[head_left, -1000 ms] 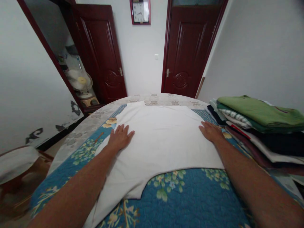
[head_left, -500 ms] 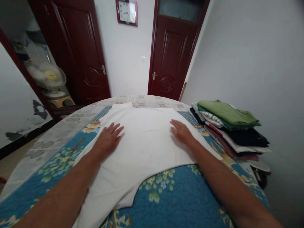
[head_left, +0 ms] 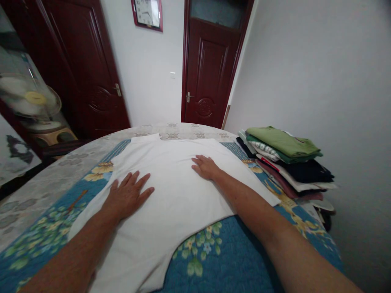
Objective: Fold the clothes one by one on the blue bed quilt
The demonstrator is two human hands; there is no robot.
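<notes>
A white garment, which looks like a shirt [head_left: 171,195], lies spread out on a blue floral quilted cloth [head_left: 214,264]. My left hand [head_left: 128,195] rests flat on its left part, fingers spread. Farther up and to the right, my right hand [head_left: 204,167] lies on the fabric with its fingers stretched out. Neither hand grips anything. Faint creases run across the cloth between and above my hands. The garment's near lower edge curves, and a small fold shows there. Part of the garment is hidden under my forearms.
A pile of folded clothes [head_left: 299,167], a green one [head_left: 281,140] on top, stands at the table's right edge near the wall. Under the quilted cloth is a pale patterned tablecloth [head_left: 73,156]. A fan [head_left: 33,97] stands at the left, beyond the table.
My right hand has slid left across the shirt, and my left hand has moved slightly nearer to me. The camera view has turned a little to the right.
</notes>
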